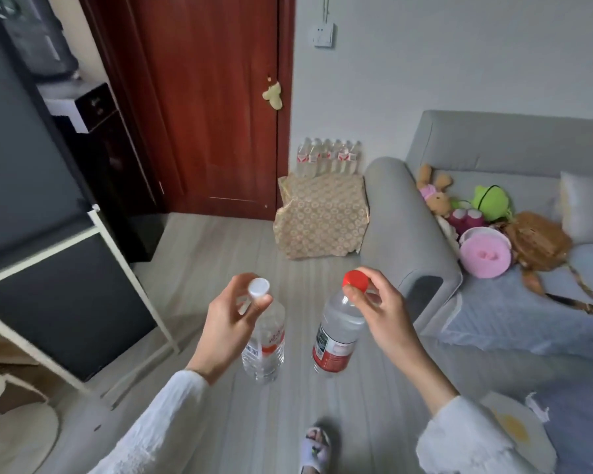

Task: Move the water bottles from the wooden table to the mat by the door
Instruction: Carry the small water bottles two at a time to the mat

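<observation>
My left hand (227, 322) grips a clear water bottle with a white cap (265, 340) by its neck, and the bottle hangs above the floor. My right hand (379, 314) pinches the neck of a second clear bottle with a red cap and red label (336, 336), which also hangs in the air. Ahead, a gold patterned mat (322, 217) lies on the floor to the right of the red-brown door (213, 104). Several water bottles (327, 160) stand in a row at the mat's far edge, against the wall. The wooden table is out of view.
A grey sofa (425, 268) with soft toys and a brown bag runs along the right, its arm beside the mat. A white-framed black cabinet (65, 302) and a dark water dispenser (93, 138) stand on the left. My slippered foot (314, 446) is on the grey striped floor.
</observation>
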Motion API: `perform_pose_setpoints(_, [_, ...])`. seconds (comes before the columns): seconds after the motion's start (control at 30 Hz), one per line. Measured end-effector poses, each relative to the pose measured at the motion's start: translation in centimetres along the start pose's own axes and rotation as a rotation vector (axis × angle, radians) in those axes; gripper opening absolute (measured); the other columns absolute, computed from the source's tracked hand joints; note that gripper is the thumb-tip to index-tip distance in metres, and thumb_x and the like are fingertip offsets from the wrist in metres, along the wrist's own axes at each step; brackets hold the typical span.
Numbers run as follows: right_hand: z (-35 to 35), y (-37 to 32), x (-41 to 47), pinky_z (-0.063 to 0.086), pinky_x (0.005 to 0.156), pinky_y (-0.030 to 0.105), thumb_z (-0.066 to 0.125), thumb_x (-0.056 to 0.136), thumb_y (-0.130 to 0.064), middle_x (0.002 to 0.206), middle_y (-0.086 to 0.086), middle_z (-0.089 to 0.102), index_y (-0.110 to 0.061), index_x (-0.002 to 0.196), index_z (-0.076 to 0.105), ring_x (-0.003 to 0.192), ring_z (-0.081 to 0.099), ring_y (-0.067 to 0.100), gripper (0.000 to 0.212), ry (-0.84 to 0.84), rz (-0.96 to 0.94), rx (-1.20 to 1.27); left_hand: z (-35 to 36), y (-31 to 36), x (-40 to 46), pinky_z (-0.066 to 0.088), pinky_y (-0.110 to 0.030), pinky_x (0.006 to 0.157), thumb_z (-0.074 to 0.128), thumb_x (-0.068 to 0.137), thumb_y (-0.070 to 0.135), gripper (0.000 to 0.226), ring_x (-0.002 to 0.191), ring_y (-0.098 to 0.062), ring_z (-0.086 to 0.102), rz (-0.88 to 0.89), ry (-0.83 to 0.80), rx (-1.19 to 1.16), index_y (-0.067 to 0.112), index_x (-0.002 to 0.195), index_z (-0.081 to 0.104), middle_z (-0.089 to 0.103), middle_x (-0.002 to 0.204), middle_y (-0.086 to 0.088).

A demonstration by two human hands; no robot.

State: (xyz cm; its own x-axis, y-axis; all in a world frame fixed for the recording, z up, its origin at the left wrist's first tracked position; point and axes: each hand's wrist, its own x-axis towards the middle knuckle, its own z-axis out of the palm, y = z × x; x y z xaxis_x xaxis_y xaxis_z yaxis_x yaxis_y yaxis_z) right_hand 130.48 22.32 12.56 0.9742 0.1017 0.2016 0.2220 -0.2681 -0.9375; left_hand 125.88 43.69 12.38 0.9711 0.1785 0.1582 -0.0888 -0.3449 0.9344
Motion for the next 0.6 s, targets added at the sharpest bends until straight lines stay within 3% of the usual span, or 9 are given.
perform_pose_setpoints(0.13, [-0.4,2.5,9.2,0.046,0.084,0.032,0.064,0.074,-0.033,0.089,-0.009,0.064,-0.034,0.091,0.056,0.085,0.06,0.019,0.019,-0.006,0.002,-0.006,2.5,-1.6,9.3,0.046,-0.013,0.073,0.062,0.082,0.031,0.018,0.087,-0.003,0.062,-0.021,0.004,-0.01,0.026,0.098,0.054,0.062,0.092,0.013])
perform_pose_setpoints(0.23, [-1.1,4.2,16.5,0.044,0.082,0.02,0.067,0.078,-0.026,0.096,-0.003,0.063,-0.024,0.1,0.056,0.087,0.058,0.019,0.024,-0.015,-0.004,-0.035,4.3,-1.9,16.7,0.047,-0.02,0.074,0.062,0.083,0.027,0.02,0.084,-0.006,0.063,-0.041,0.013,-0.016,0.021,0.1,0.056,0.064,0.091,0.01])
perform_pose_setpoints(0.33, [-1.6,5.2,23.6,0.04,0.076,0.005,0.067,0.08,-0.021,0.102,-0.001,0.06,-0.027,0.1,0.053,0.09,0.056,0.016,0.026,-0.015,-0.016,-0.073,5.5,-2.1,23.5,0.046,-0.015,0.071,0.061,0.082,0.024,0.016,0.085,-0.004,0.063,-0.033,0.012,0.002,0.025,0.098,0.055,0.063,0.09,0.013])
perform_pose_setpoints(0.47, [-1.5,6.9,32.3,0.037,0.074,0.003,0.067,0.079,-0.021,0.106,0.003,0.059,-0.022,0.107,0.056,0.095,0.055,0.019,0.03,-0.021,0.003,-0.128,6.4,-2.8,31.8,0.044,-0.003,0.068,0.062,0.082,0.022,0.019,0.082,0.01,0.061,-0.03,0.014,-0.003,0.037,0.087,0.052,0.063,0.088,0.015])
perform_pose_setpoints(0.6, [-0.7,8.7,40.7,0.038,0.07,0.002,0.066,0.079,-0.021,0.105,0.006,0.061,-0.029,0.1,0.053,0.086,0.054,0.017,0.026,-0.017,0.034,-0.132,7.3,-4.6,40.0,0.045,-0.011,0.074,0.062,0.082,0.022,0.018,0.09,-0.003,0.062,-0.046,-0.013,-0.018,0.037,0.087,0.052,0.064,0.091,0.015])
